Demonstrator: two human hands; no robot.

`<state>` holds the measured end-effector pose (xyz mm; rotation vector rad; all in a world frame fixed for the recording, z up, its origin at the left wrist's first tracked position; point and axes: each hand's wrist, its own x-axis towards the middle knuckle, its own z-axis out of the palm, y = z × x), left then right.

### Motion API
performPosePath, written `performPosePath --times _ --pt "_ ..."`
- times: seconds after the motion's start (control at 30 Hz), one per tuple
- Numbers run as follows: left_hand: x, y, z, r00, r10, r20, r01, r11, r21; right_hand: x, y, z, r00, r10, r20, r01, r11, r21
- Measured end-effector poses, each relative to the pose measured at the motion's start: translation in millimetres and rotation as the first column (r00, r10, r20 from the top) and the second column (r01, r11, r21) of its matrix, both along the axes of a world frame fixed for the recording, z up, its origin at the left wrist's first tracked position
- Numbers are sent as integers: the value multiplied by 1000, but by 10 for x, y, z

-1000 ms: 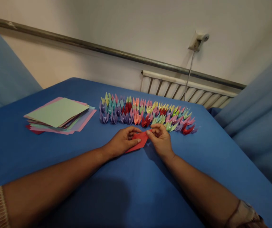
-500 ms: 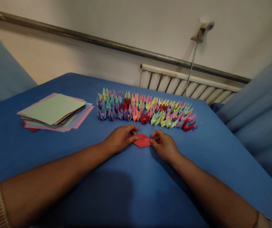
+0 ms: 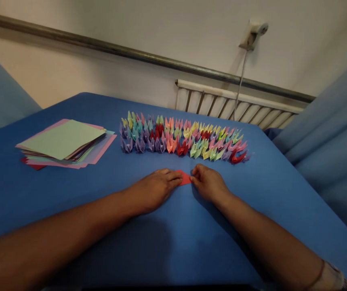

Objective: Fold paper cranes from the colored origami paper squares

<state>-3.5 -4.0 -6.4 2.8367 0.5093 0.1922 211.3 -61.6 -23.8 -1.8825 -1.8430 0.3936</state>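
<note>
A folded piece of red paper [image 3: 185, 178] lies on the blue-covered table between my two hands. Across its left part my left hand [image 3: 158, 186] rests palm down, fingers stretched out and pressing on the paper, which hides that side. At the paper's right corner my right hand [image 3: 208, 182] pinches the edge between thumb and fingers. Just beyond both hands stand rows of small folded paper cranes [image 3: 170, 143] in purple, red, green, yellow, pink and blue.
To the left sits a stack of coloured paper sheets [image 3: 61, 139], pale green on top. Behind the table [image 3: 109, 262] are a radiator [image 3: 209, 99], a metal pipe [image 3: 125, 52] and a wall socket [image 3: 250, 35] with a plugged-in cord. Blue curtains [image 3: 337, 133] hang at both sides.
My left hand has shifted from holding the paper's left corner to lying flat over it, covering more of the red paper. My right hand stays at the right corner.
</note>
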Motion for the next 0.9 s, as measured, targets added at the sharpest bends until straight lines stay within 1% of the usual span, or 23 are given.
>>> performPosePath --times 0.07,0.13,0.17,0.23,0.27,0.3,0.37,0.4,0.47,0.53,0.6,0.77,0.9 --pt "-38 -35 -10 999 22 -36 -22 1000 2 34 4 42 1000 0 30 1 1000 -29" --pt "-69 -79 6 995 40 -86 -39 999 11 32 -16 98 995 -9 96 12 999 -37" --pt "-79 -102 21 993 49 -112 -48 999 14 11 -39 123 990 -11 138 13 1000 -17" --pt "-86 -143 48 986 60 -156 -58 998 19 -72 -114 151 976 -2 219 -13 998 68" --pt "-86 -158 55 984 63 -168 -60 998 20 -127 -165 149 973 28 228 -53 993 104" --pt "-87 -168 54 983 64 -171 -61 998 22 -183 -222 136 970 94 226 -123 986 117" --pt "-98 -174 30 986 66 -155 -63 998 26 -278 -343 85 941 259 216 -281 957 77" --pt "-110 -171 9 988 62 -144 -59 998 26 -308 -399 55 925 311 216 -328 944 45" --pt "-149 -159 -33 991 45 -127 -43 999 19 -327 -487 4 907 354 227 -364 932 3" --pt "-200 -148 -59 992 43 -120 -42 999 10 -311 -534 -19 903 357 238 -364 931 -18" --pt "-252 -140 -61 989 75 -124 -73 997 19 -289 -546 -15 903 351 246 -355 934 -32" --pt "-367 -98 -28 968 182 -175 -167 981 99 -279 -531 22 900 356 253 -353 934 -57" --pt "-450 -20 -25 960 222 -168 -200 970 138 -295 -536 17 903 351 250 -352 935 -40"
